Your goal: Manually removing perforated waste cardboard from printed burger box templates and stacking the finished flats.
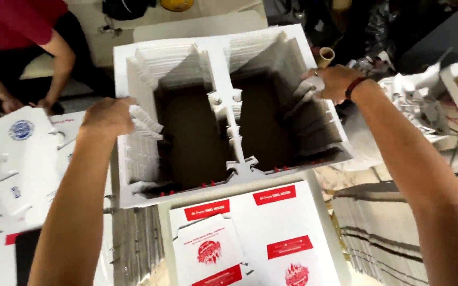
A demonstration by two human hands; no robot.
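Observation:
A thick stack of die-cut white cardboard sheets (229, 42) lies before me, with two deep rectangular cut-out wells showing brown at the bottom. My left hand (107, 115) grips the stack's left edge, fingers curled over the jagged tabs. My right hand (332, 82), with a dark red band at the wrist, grips the right edge of the stack. Both arms reach out over a printed white sheet with red labels (271, 233) that lies nearer to me.
A person in a red top (22, 26) kneels at the far left, hands on the floor. White printed box blanks (25, 159) lie at left. Stacked cardboard (377, 233) sits at right, torn white scraps (414, 95) and a cardboard tube (325, 55) beyond.

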